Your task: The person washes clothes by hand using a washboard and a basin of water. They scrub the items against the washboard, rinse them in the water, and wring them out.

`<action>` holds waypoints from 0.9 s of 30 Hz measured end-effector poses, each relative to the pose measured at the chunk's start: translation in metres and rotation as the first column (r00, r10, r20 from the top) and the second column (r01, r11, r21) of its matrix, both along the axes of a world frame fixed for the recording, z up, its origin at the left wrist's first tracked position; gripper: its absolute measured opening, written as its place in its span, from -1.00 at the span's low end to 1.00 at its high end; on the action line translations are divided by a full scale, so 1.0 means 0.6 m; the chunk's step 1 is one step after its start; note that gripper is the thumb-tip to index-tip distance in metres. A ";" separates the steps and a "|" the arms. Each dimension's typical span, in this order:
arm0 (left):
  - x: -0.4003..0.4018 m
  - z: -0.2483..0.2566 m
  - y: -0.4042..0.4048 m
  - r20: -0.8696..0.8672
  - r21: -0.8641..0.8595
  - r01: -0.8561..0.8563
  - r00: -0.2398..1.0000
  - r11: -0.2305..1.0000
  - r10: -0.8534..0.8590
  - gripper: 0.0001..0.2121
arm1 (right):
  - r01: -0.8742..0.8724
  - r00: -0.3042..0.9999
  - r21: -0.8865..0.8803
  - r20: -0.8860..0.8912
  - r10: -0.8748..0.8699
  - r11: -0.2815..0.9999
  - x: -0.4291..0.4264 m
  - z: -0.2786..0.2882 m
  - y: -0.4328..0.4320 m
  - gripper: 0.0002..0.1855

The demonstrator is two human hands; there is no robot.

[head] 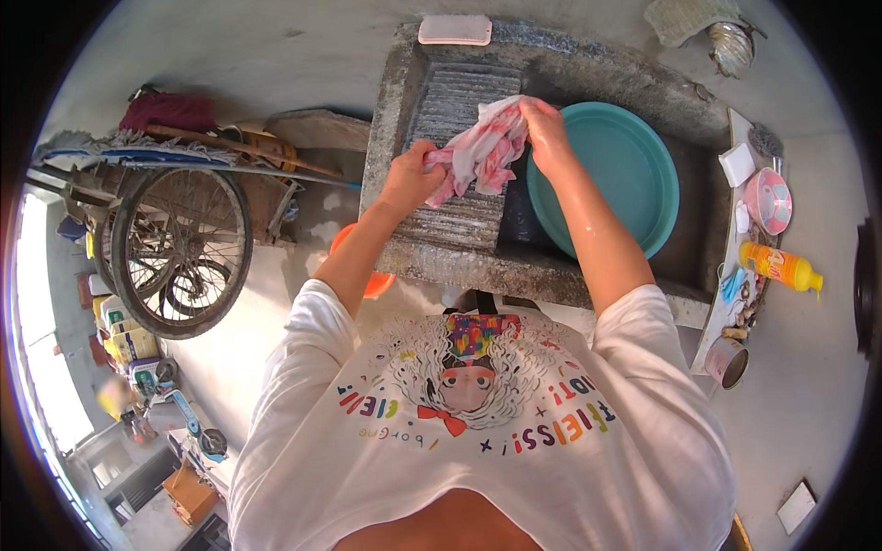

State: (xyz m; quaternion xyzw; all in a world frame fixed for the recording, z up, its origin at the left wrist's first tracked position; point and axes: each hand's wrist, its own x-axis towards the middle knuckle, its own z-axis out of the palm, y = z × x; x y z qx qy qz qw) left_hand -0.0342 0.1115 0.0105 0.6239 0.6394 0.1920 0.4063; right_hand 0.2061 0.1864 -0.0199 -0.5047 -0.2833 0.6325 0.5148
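Observation:
A crumpled pink-and-white cloth (482, 150) is stretched between my two hands above the ridged washboard slab (455, 224) of a stone laundry sink. My left hand (413, 175) grips its lower left end. At the upper right end, my right hand (544, 134) pinches the cloth near the rim of a teal plastic basin (661, 200). The basin sits in the sink's deeper compartment and appears to hold water. Part of its rim is hidden behind my right forearm.
A pink-edged scrubbing brush or soap dish (455, 30) rests on the sink's back ledge. Along the right ledge stand a yellow bottle (778, 266), a pink bowl (767, 200) and a can (726, 362). An orange basin (375, 284) is below; a bicycle wheel (182, 251) stands left.

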 end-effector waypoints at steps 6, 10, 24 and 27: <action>-0.058 0.098 -0.064 0.774 -0.344 -0.209 0.488 0.915 0.403 -0.82 | -0.012 0.943 0.077 -0.331 0.037 0.997 0.057 0.116 0.001 -0.75; -0.073 0.171 -0.089 0.751 -0.048 -0.275 0.624 0.960 0.216 -0.80 | -0.043 0.906 0.154 -0.410 0.104 0.987 0.057 0.156 0.002 -0.73; -0.104 0.209 -0.079 0.364 0.629 -0.362 0.919 0.688 0.150 -0.80 | -0.006 0.883 0.231 -0.455 0.114 0.973 0.041 0.200 0.084 -0.72; -0.024 0.167 -0.171 0.135 0.686 -0.092 0.991 0.722 -0.003 -0.77 | -0.035 0.936 0.008 -0.349 0.036 0.999 0.078 0.084 0.056 -0.69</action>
